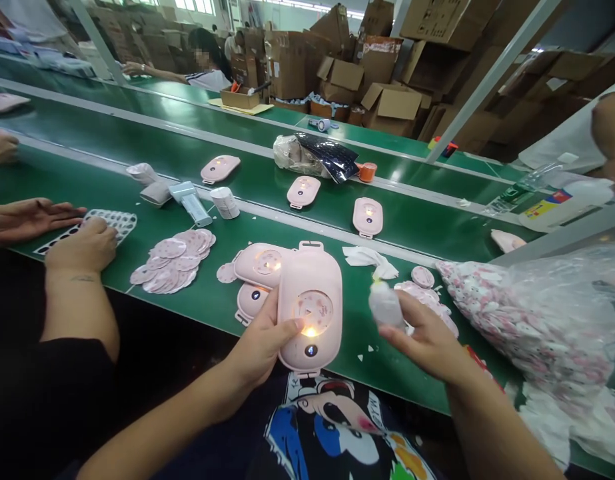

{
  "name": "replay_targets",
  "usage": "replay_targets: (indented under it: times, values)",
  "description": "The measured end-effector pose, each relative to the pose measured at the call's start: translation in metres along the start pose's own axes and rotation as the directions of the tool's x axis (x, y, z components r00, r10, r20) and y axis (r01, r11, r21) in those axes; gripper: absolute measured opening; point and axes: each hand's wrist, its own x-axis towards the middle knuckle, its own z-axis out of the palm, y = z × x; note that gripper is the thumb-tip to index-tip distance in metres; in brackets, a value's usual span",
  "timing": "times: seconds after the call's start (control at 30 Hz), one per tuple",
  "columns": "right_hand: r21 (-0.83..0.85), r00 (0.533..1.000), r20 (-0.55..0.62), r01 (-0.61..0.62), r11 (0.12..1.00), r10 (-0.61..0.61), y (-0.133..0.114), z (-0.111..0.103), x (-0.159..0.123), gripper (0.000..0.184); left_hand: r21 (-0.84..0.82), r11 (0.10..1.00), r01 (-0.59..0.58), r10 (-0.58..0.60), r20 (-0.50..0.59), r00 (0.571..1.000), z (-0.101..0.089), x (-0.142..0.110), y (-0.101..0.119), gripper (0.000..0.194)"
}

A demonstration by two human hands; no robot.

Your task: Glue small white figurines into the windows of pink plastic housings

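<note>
My left hand (257,343) is closed on the edge of a pink plastic device (312,273), its thumb on the front. The device is tilted up toward me; a round patterned disc sits in its recess, a light glows below it and a small display reads 4. In my right hand (432,340), to the right of the device and apart from it, is a small translucent squeeze bottle (386,307) with a yellowish tip. Behind the held device lie more pink devices (257,263), partly hidden. Crumpled white tissue (370,259) lies just beyond the bottle.
Left of me, a co-worker's hands (82,250) handle a sheet with round cut-outs (122,223). Patterned discs (172,263) lie piled nearby. Several pink devices sit on the green belt (257,197). A plastic bag of patterned pieces (517,320) bulges at right.
</note>
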Motion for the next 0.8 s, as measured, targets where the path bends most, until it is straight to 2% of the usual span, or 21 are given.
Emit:
replay_targets:
  times: [0.07, 0.13, 0.3, 0.43, 0.6, 0.8]
  values:
    - [-0.048, 0.993, 0.035, 0.110, 0.993, -0.108, -0.023, -0.016, -0.014, 0.043, 0.014, 0.999, -0.029, 0.028, 0.032, 0.999, -0.002, 0.001, -0.002, 0.077]
    - [-0.061, 0.984, 0.012, 0.176, 0.983, -0.175, -0.045, -0.027, -0.025, 0.044, 0.042, 0.998, -0.055, 0.052, 0.060, 0.997, -0.004, 0.001, -0.006, 0.076]
    - [-0.160, 0.955, -0.087, 0.269, 0.950, -0.285, -0.081, -0.036, -0.038, 0.032, 0.111, 0.989, -0.095, 0.081, 0.125, 0.989, 0.003, -0.004, -0.007, 0.071]
    - [-0.242, 0.951, -0.079, 0.271, 0.932, -0.298, -0.090, -0.036, -0.041, 0.031, 0.134, 0.987, -0.089, 0.065, 0.177, 0.982, 0.014, -0.012, 0.002, 0.069]
    - [-0.247, 0.952, -0.037, 0.285, 0.926, -0.303, -0.093, -0.034, -0.041, 0.028, 0.211, 0.967, -0.142, 0.103, 0.184, 0.977, 0.018, -0.020, 0.006, 0.063]
    - [-0.269, 0.953, -0.018, 0.286, 0.920, -0.302, -0.095, -0.033, -0.043, 0.027, 0.173, 0.972, -0.160, 0.119, 0.226, 0.967, 0.019, -0.024, 0.005, 0.058]
